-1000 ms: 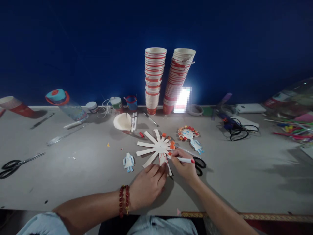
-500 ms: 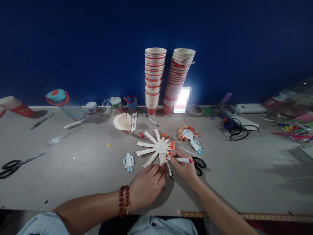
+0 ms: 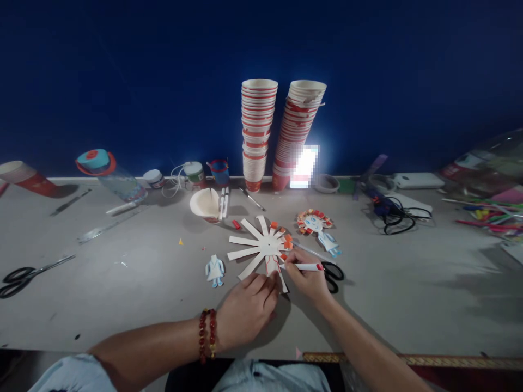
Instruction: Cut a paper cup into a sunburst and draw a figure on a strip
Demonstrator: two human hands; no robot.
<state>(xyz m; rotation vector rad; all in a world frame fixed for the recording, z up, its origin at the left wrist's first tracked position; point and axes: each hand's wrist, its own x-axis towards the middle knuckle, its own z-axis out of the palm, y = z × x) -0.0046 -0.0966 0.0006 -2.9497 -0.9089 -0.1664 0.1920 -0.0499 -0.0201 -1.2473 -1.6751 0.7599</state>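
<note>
In my right hand [image 3: 308,275] a white marker with a red end [image 3: 307,267] is gripped, its tip at the right edge of a white paper piece [image 3: 272,264]. That piece carries a red outline. Bent and close together, the fingers of my left hand [image 3: 249,305] hold its lower end down. Beneath it spreads a paper cup cut into a sunburst of strips [image 3: 267,243], some curled at the right and showing orange. A blue-edged paper dress figure [image 3: 214,270] lies to the left. Up to the right is a paper doll [image 3: 314,223] with a fringed orange head.
Black-handled scissors [image 3: 333,276] lie beside my right hand, another pair of scissors [image 3: 24,277] far left. Two tall paper cup stacks [image 3: 259,136] stand by the blue wall. A cut cup [image 3: 205,204], a red cap [image 3: 236,224] and black cable [image 3: 398,218] are on the table.
The marker tip has shifted very slightly down along the paper's edge, my right hand moving with it. My left hand has stayed in place.
</note>
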